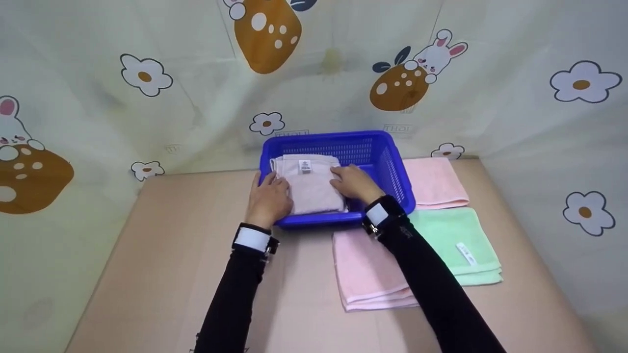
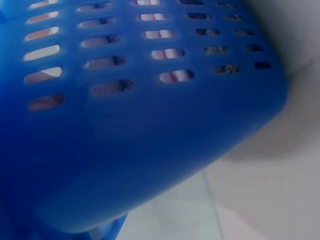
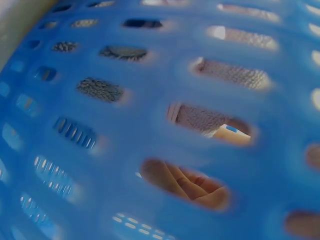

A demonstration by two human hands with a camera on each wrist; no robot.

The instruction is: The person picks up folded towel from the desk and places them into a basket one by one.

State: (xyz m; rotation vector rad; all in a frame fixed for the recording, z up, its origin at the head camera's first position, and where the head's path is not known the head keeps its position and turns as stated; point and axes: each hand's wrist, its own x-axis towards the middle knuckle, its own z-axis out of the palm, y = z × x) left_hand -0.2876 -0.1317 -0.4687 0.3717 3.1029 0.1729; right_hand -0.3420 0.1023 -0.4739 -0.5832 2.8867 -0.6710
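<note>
The left hand (image 1: 269,200), fingers spread, touches the left edge of a pale folded towel (image 1: 314,193). It lies between the hands in a blue basket (image 1: 319,220). The right hand (image 1: 358,184) touches its right edge with bent fingers; whether they pinch it, I cannot tell. Beyond the hands, a rabbit-and-flower curtain (image 1: 206,113) borders the tan tabletop (image 1: 186,255).

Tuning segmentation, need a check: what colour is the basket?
The basket is blue; clearest in the head view.
</note>
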